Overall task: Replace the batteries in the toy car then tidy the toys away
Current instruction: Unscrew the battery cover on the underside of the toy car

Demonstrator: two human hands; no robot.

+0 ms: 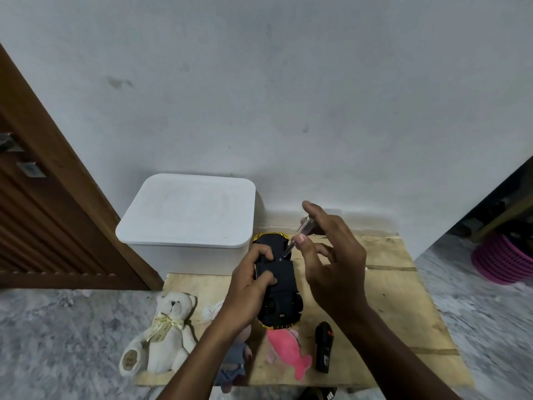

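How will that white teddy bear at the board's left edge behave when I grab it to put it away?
The white teddy bear looks soft and floppy: its legs splay loosely over the wooden board edge. Probably light, so one hand should do. Its limbs may dangle and catch the grey doll beside it.

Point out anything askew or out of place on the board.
Nothing is damaged or spilled. The toy car is upside down, held by the left hand while the right hand works a screwdriver on its underside. The white teddy bear overhangs the board's left edge.
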